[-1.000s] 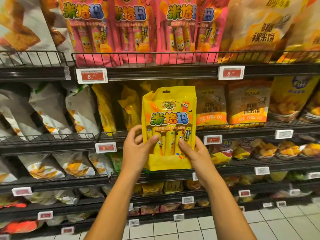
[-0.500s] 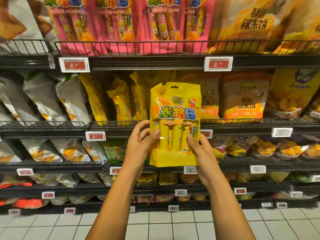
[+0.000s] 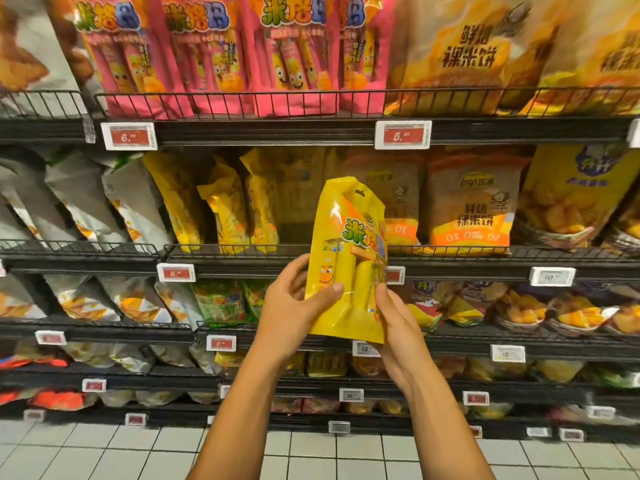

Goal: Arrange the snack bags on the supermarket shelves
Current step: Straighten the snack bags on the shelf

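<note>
Left hand [image 3: 291,303] pinches the yellow bag [image 3: 349,268], thumb on its front; right hand [image 3: 398,323] grips its lower right edge, fingers hidden behind. The bag stands upright, turned partly edge-on, before the middle shelf [image 3: 242,263]. Price tags [image 3: 176,273] are blurred.

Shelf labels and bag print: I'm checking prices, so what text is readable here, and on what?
"米塔" on the held yellow snack bag; last character cut off.
"鲜焙粿米饼" on the orange bag.
"6." on the red price tag; smaller digits blurred.
"6." on the second red tag.
Lower tags: too blurred.
</note>
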### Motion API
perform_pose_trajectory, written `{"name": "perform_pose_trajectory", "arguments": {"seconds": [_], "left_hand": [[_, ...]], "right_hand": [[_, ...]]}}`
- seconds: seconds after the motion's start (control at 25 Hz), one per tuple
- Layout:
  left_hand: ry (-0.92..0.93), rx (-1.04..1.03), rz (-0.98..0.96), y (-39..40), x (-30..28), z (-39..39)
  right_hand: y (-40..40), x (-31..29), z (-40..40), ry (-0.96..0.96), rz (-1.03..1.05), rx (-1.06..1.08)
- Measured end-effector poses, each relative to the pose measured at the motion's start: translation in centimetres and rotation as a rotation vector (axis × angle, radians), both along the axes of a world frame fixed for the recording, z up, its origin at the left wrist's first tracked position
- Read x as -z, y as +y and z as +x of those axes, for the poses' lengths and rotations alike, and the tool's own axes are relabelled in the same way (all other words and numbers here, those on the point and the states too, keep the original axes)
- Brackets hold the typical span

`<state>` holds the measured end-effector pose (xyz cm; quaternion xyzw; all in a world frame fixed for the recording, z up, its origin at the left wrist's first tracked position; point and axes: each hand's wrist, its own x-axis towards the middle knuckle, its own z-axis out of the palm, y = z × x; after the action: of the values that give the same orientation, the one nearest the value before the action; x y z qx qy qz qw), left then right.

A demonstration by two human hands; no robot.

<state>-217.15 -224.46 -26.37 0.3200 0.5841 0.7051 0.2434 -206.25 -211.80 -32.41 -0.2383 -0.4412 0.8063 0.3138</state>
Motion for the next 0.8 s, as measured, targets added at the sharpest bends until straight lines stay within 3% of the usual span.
{"name": "perform_pose_trajectory", "arguments": {"seconds": [0.16, 0.32, 0.44, 0.56, 0.8], "left_hand": [[0.257, -0.253, -0.167, 1.5, -0.6, 2.8], [0.481, -0.296, -0.303, 2.4, -1.8, 4.4], [0.545, -0.302, -0.319, 2.5, -1.7, 4.5], [0.445, -0.227, -0.253, 2.1, -1.6, 3.4], [-0.034, 0.047, 0.084, 0.0, -1.3, -1.7]], "right_hand": [[0.3, 0.0, 0.2, -0.073, -0.006, -0.073], [1.0, 0.3, 0.2, -0.026, -0.127, -0.108], [1.3, 0.6, 0.0, -0.009, -0.152, -0.108], [1.4, 0.2, -0.4, 0.013, -0.116, -0.067], [1.6, -2.3, 0.1, 0.081, 0.011, -0.051]]}}
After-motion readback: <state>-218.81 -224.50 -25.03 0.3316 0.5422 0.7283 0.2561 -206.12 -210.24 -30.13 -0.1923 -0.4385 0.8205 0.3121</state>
